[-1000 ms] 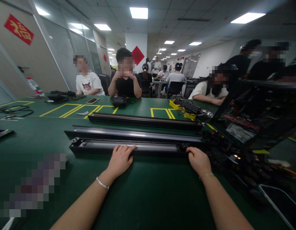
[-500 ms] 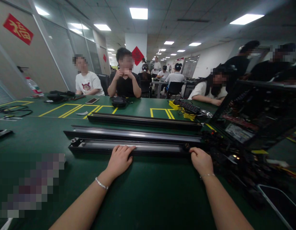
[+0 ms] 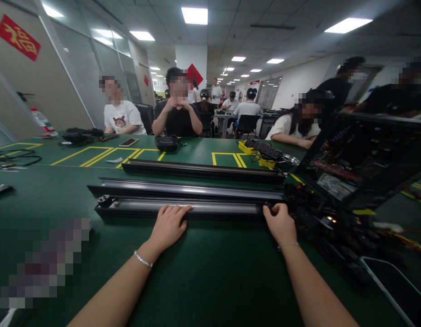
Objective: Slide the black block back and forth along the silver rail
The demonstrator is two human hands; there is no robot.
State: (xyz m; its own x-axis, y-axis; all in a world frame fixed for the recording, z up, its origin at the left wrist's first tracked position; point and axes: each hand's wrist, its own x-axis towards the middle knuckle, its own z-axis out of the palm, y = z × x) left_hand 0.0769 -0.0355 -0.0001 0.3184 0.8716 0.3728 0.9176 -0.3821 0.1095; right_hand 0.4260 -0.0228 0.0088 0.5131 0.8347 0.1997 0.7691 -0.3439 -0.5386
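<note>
Three long dark metal rails lie side by side across the green table. My left hand rests flat with fingers spread on the middle of the nearest rail. My right hand grips that rail's right end, fingers curled over it. Behind it lie the second rail and the third rail. A thin bracelet is on each wrist.
An open black computer case with cables and parts stands at the right. A yellow power strip, a black pouch and a phone lie further back. Several people sit along the table's far side. A blurred patch covers the lower left.
My right hand has shifted slightly forward onto the rail's right end. The view has tilted down and right a little. My left hand stays in place.
</note>
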